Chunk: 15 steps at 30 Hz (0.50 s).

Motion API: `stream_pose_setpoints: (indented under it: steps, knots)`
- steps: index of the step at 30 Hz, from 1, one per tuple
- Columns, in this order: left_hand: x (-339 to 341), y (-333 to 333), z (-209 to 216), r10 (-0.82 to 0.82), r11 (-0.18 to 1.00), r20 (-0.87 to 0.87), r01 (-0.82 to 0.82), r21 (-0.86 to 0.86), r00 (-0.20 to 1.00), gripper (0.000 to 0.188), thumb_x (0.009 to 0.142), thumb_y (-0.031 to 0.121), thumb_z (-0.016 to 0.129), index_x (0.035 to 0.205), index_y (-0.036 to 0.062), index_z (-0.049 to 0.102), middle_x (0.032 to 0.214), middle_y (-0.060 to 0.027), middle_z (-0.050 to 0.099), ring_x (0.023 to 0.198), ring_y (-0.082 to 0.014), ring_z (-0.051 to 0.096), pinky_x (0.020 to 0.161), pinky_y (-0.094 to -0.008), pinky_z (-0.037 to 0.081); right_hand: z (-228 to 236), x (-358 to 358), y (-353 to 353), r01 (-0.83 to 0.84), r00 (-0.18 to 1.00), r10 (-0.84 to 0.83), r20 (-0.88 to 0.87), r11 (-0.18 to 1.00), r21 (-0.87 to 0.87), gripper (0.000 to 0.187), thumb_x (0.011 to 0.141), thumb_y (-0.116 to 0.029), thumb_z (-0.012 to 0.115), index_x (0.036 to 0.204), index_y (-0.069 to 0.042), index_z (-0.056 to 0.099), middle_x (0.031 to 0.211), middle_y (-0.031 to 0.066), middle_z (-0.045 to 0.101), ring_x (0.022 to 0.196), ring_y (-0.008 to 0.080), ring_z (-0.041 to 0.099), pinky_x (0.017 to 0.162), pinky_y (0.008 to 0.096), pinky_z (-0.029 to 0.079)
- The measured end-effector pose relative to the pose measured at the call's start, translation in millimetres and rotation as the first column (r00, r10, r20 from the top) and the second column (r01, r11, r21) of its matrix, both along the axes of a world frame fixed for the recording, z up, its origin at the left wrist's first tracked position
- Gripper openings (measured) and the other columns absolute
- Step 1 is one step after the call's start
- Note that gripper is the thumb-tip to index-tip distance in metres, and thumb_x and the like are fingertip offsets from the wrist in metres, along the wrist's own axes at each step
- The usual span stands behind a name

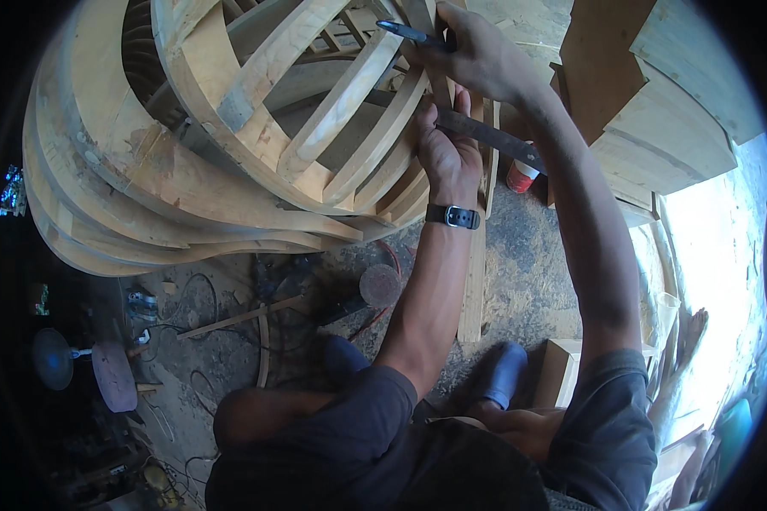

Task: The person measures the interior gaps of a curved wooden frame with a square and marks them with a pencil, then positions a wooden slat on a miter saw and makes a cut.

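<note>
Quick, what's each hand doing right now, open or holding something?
Left hand: closed, holding the long, flat, dark metal-looking strip.
Right hand: closed, holding the slim blue-and-black pen-like tool.

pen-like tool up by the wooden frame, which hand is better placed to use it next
The right, probably: the right hand holds the pen-like tool over the wooden frame, while the left hand seems occupied gripping the dark metal strip.
</note>
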<state>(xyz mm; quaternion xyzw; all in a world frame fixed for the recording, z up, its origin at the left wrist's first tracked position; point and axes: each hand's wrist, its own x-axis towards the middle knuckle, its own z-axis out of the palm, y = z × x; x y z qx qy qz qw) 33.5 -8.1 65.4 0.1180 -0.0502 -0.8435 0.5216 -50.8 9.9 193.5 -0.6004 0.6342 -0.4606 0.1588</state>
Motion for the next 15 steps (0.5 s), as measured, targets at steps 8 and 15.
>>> stream_pose_setpoints:
  steps: [8, 15]
  knots:
    - [-1, -3, -5, 0.001, 1.000, 0.002, -0.001, 0.010, 1.000, 0.032, 0.096, 0.017, 0.059, 0.122, -0.0007, 0.057, 0.125, -0.0131, 0.064, 0.115, -0.0268, 0.063, 0.111, -0.0393, 0.048, -12, 2, -9, 0.121, 0.952, -0.140, -0.271, 0.989, -0.087, 0.037, 0.089, -0.030, 0.073, 0.104, 0.001, 0.059, 0.090, 0.0224, 0.068, 0.087, 0.0367, 0.069, 0.078, 0.0450, 0.052]
    - [2, -2, -6, -0.021, 0.999, -0.008, 0.021, 0.033, 1.000, 0.031, 0.096, 0.018, 0.060, 0.121, -0.0004, 0.058, 0.125, -0.0133, 0.064, 0.118, -0.0266, 0.062, 0.112, -0.0395, 0.048, -14, 6, -6, 0.082, 0.979, -0.097, -0.177, 0.993, -0.089, 0.035, 0.090, -0.027, 0.072, 0.107, 0.001, 0.059, 0.090, 0.0218, 0.068, 0.087, 0.0378, 0.068, 0.079, 0.0452, 0.051]
